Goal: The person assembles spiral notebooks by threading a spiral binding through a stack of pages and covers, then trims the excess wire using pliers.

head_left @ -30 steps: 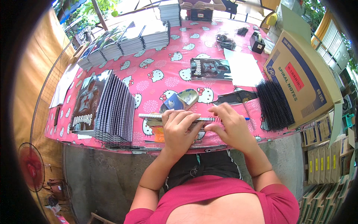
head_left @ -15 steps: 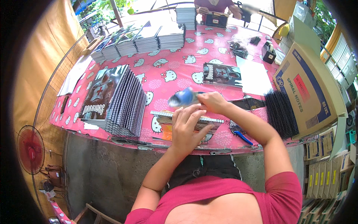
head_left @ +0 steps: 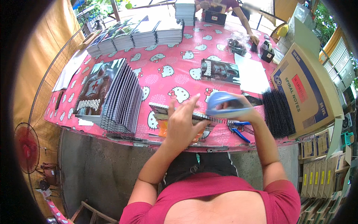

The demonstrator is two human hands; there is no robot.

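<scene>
A spiral notebook (head_left: 160,109) lies tilted near the table's front edge, its bound edge uppermost and an orange patch (head_left: 162,128) showing below. My left hand (head_left: 182,121) grips it from the near side, thumb along its upper part, fingers stretched and slightly blurred over the top edge. Just above the notebook's right end, my right hand (head_left: 248,108) is closed around a blue rounded object (head_left: 225,104), smeared by motion, so its kind cannot be made out. Blue-handled pliers (head_left: 240,134) lie below my right hand, next to a small dark mesh-like item.
Bound notebooks (head_left: 123,99) stand stacked at left, more stacks (head_left: 143,35) behind. Black spiral coils (head_left: 278,114) lean by an open carton (head_left: 307,89) at right. A notebook (head_left: 220,71) and white sheet (head_left: 251,72) lie ahead. A co-worker's hand (head_left: 254,40) reaches beside a tape dispenser (head_left: 267,51).
My right hand has swung right with the blue object, from beside my left fingers to above the notebook's right end. My left fingers have lifted somewhat. The co-worker's arm now reaches onto the table.
</scene>
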